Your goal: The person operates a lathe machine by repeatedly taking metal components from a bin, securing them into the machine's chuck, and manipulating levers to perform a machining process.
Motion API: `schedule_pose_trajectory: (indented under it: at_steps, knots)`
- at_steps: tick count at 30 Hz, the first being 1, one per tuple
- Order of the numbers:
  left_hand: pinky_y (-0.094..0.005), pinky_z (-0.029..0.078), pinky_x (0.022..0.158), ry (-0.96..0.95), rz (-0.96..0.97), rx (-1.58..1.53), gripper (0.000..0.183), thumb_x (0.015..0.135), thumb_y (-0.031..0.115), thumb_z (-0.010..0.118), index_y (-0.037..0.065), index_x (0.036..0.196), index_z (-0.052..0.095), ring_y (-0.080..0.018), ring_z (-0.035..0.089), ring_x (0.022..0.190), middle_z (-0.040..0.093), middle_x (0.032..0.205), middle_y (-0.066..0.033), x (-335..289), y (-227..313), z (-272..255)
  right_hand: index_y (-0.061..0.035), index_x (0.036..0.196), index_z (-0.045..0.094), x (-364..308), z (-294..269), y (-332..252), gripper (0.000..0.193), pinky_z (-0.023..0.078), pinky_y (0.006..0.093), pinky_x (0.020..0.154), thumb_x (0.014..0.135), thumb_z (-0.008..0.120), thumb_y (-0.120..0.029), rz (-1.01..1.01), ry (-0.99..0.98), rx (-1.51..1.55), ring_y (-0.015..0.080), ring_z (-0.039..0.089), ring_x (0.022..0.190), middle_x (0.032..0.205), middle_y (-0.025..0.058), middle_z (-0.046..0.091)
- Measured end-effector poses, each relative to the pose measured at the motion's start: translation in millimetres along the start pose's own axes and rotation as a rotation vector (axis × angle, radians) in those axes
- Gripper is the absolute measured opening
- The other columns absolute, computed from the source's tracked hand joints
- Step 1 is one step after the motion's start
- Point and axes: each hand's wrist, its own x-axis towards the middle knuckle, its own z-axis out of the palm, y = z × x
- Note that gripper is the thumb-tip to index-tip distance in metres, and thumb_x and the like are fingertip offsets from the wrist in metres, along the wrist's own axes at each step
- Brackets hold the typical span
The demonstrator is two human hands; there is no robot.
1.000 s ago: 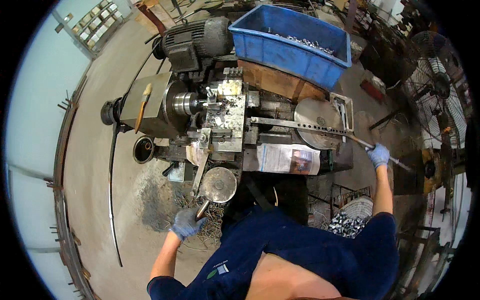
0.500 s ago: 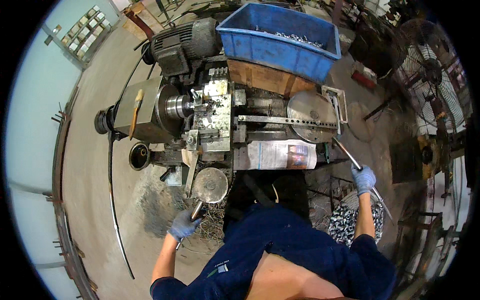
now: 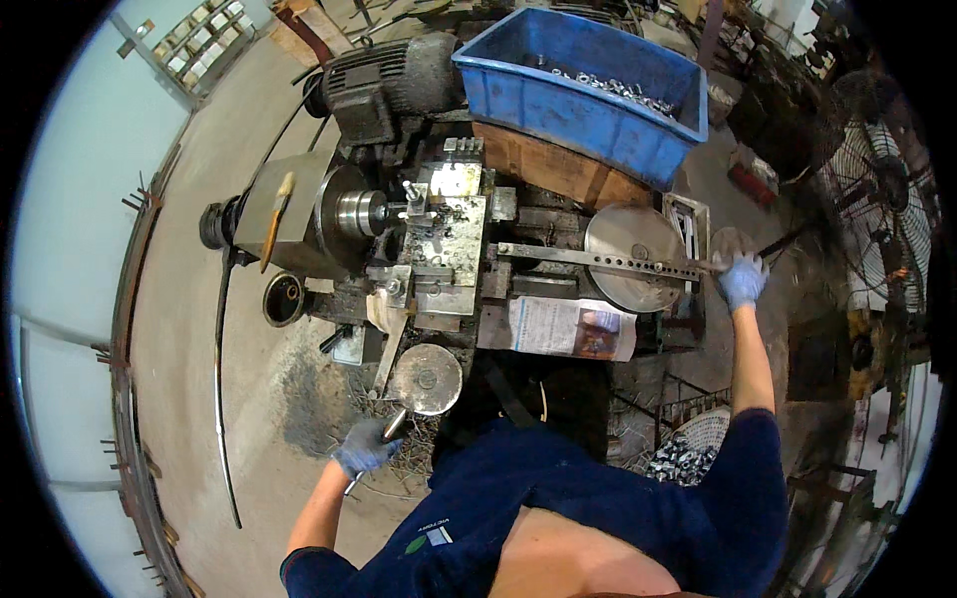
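Observation:
In a blue-grey glove, my left hand (image 3: 366, 447) is closed around the handle (image 3: 395, 426) of a round metal handwheel (image 3: 427, 380) at the machine's near side. My right hand (image 3: 744, 280), gloved alike, is reached out beyond the large metal disc (image 3: 632, 249) on the right. Its fingers curl over the end of a lever that the glove mostly hides. A flat bar with a row of holes (image 3: 598, 259) lies across the disc. Left of it is the lathe's chuck (image 3: 361, 213), facing the tool slide (image 3: 444, 239) littered with metal chips.
Behind the machine, a blue crate (image 3: 583, 105) of small metal parts stands on wood. A brush (image 3: 276, 221) lies on the headstock cover and a printed sheet (image 3: 570, 327) in front. A basket of metal parts (image 3: 688, 453) is low right; a fan (image 3: 877, 199) stands far right.
My right hand has moved up and away, and the long shiny rod it held no longer shows slanting toward me. My left hand stays on the handwheel handle. The view has shifted slightly.

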Motion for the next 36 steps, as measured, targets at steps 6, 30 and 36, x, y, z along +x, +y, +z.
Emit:
schedule_pose_trajectory:
  at_steps: [6,30,36]
  knots:
    - [-0.0326,0.048,0.073,-0.265,-0.049,-0.280,0.038,0.086,0.035,0.062,0.002,0.103,0.062,-0.0169,0.061,0.082,0.065,0.085,-0.0084,11,3,-34,-0.0085,0.133,0.042,42,24,-36,0.072,0.018,0.0446,0.109,0.075,0.061,-0.045,-0.032,-0.012,-0.002,0.0262,0.028,0.133,0.141,0.0096,0.038]
    - [-0.0452,0.047,0.079,0.374,-0.463,0.340,0.054,0.078,0.053,0.053,0.008,0.106,0.060,-0.0386,0.059,0.096,0.063,0.101,-0.0192,162,-167,-50,-0.0022,0.084,0.069,-127,-5,-2,0.037,0.049,0.0351,0.074,0.074,0.071,-0.037,0.027,0.117,0.698,0.0297,0.065,0.078,0.083,0.0153,0.067]
    - [-0.0455,0.046,0.082,0.333,-0.460,0.360,0.047,0.082,0.046,0.050,0.007,0.105,0.061,-0.0398,0.057,0.098,0.062,0.101,-0.0216,158,-200,-61,-0.0017,0.086,0.069,-75,-128,-79,0.034,0.050,0.0324,0.072,0.077,0.069,-0.035,-0.236,0.162,0.947,0.0244,0.066,0.078,0.084,0.0145,0.068]
